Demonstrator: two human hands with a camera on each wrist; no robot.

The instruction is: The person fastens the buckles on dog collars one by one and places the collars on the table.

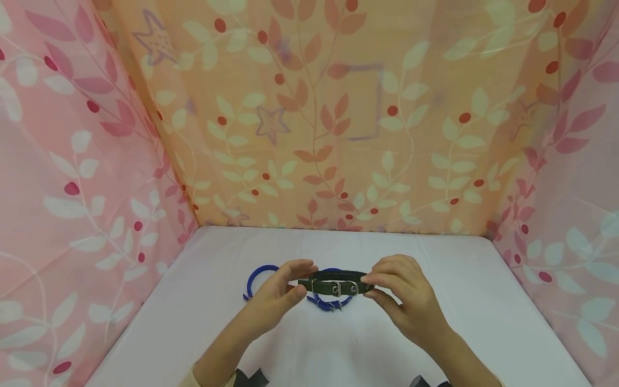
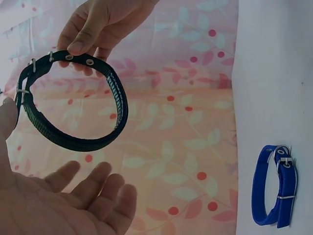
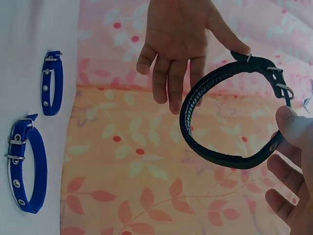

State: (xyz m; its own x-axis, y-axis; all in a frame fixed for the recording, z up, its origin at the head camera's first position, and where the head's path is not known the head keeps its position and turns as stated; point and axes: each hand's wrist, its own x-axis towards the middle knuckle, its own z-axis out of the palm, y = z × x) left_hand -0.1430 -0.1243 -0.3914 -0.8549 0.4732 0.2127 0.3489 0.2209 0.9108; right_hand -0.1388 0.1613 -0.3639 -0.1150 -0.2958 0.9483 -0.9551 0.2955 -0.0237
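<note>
A dark green collar (image 1: 323, 288), buckled into a ring with a metal buckle and a D-ring, is held up above the white table. My right hand (image 1: 411, 303) pinches its strap between thumb and fingers, near the eyelets (image 2: 90, 62). The left hand (image 1: 271, 303) is at the collar's other side; its thumb touches the loose strap end (image 3: 239, 56), while its fingers stay spread and relaxed. Behind and below the hands, two blue collars lie on the table: one (image 1: 250, 279) partly behind the left hand, the other (image 1: 329, 306) partly covered by the dark collar.
The white tabletop (image 1: 358, 349) runs back to an orange patterned cloth (image 1: 314, 118). Pink patterned cloth walls stand at the left (image 1: 72, 226) and right (image 1: 566, 215). Dark objects (image 1: 249, 378) show at the near edge, only partly in view.
</note>
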